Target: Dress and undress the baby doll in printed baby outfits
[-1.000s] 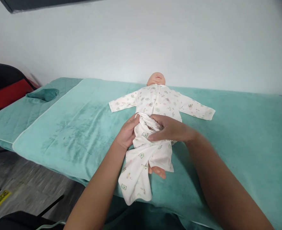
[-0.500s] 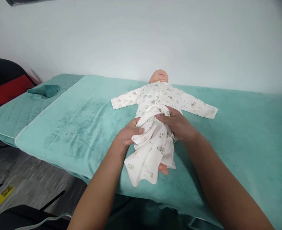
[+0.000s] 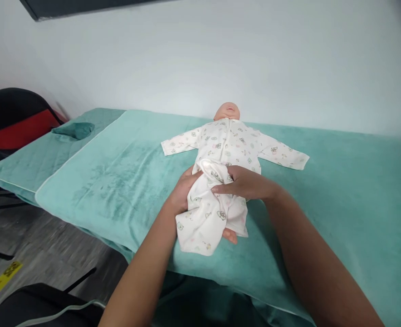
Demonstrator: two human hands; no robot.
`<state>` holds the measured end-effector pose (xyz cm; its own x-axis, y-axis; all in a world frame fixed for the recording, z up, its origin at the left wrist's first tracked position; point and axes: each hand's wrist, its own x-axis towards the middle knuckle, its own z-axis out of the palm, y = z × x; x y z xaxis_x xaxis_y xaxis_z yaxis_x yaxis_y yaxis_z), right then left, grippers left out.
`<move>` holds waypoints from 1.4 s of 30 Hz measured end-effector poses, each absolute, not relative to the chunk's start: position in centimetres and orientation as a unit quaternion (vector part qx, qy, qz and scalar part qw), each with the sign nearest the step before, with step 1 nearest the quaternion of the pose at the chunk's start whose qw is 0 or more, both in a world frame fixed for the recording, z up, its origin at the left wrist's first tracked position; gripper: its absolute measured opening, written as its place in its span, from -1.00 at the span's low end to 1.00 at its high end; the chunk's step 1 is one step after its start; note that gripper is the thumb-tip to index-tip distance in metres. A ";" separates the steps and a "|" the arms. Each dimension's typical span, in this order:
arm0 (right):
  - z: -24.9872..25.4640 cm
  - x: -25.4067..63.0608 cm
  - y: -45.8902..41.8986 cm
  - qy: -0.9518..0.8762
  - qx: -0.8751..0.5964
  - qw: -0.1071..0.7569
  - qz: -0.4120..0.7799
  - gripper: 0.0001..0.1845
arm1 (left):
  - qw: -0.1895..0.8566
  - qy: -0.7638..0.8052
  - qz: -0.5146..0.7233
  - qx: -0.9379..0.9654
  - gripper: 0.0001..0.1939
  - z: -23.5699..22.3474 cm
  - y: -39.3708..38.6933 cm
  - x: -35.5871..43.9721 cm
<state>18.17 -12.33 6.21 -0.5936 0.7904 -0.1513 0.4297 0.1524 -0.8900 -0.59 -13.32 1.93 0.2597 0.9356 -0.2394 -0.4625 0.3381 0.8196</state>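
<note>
A baby doll (image 3: 228,110) lies on its back, dressed in a white long-sleeved top (image 3: 234,141) with small animal prints. Matching baby trousers (image 3: 200,227) are bunched at the waist over the doll's lower body. My left hand (image 3: 184,188) is wrapped round the left side of the bunched cloth, its fingertips hidden by the fabric. From the other side my right hand (image 3: 246,182) pinches the gathered waist, thumb on top. One trouser leg hangs loosely towards me at the left. A foot (image 3: 230,235) pokes out of the other leg's opening.
A green velvety cover (image 3: 112,168) spreads over the bed, whose left end has a hole (image 3: 74,130). Behind it rises a white wall (image 3: 187,59). A black and red chair (image 3: 20,122) stands at the far left, with another dark seat (image 3: 37,306) at the lower left.
Both hands have shifted slightly towards me and left with the bunched waist. My right thumb has slid lower across the cloth. The loose trouser leg is drawn up a little.
</note>
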 end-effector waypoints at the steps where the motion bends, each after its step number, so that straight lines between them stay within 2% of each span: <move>1: 6.2 18.0 -12.4 -0.741 -0.415 0.182 0.496 -0.61 | 0.721 0.381 0.485 0.315 -0.66 2.3 -14.1 -0.5; 5: 6.2 17.8 -12.5 -0.770 -0.430 0.154 0.446 -0.71 | 0.700 0.396 0.520 0.290 -0.52 4.0 -18.9 -0.2; 9: 6.1 17.5 -12.7 -0.828 -0.409 0.103 0.369 -0.78 | 0.678 0.449 0.543 0.211 -0.51 5.2 -24.7 1.0; 13: 5.7 17.3 -12.9 -0.853 -0.394 0.075 0.332 -0.87 | 0.650 0.496 0.555 0.154 -0.50 4.5 -28.4 1.6; 17: 5.0 16.9 -13.3 -0.862 -0.406 0.077 0.293 -0.95 | 0.598 0.547 0.552 0.196 -0.58 2.4 -28.8 0.2; 20: 4.3 16.8 -13.5 -0.871 -0.422 0.097 0.233 -0.97 | 0.562 0.596 0.499 0.282 -0.64 1.3 -28.1 -1.1; 25: 3.5 17.0 -13.4 -0.885 -0.433 0.084 0.150 -0.95 | 0.561 0.604 0.453 0.339 -0.66 2.4 -27.4 -1.0; 30: 3.8 17.3 -13.3 -0.869 -0.433 0.124 0.206 -0.98 | 0.594 0.572 0.472 0.309 -0.63 2.9 -26.0 -0.3; 32: 4.0 17.5 -13.2 -0.855 -0.435 0.151 0.238 -0.92 | 0.583 0.566 0.495 0.309 -0.63 2.7 -25.1 -0.2; 35: 4.4 18.0 -13.1 -0.842 -0.429 0.160 0.287 -0.76 | 0.549 0.564 0.528 0.319 -0.67 2.5 -23.5 -0.2; 38: 5.0 18.6 -12.9 -0.828 -0.406 0.158 0.351 -0.66 | 0.489 0.579 0.542 0.363 -0.80 2.4 -21.7 -0.4; 42: 5.2 19.0 -12.8 -0.807 -0.390 0.165 0.411 -0.58 | 0.406 0.562 0.564 0.449 -0.91 1.9 -18.5 -1.1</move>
<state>19.05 -12.83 5.23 -0.6412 0.7654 -0.0552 0.4950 0.3575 -0.7920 -1.13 -18.49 1.86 -0.2679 0.9622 0.0497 0.0467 -0.0386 0.9982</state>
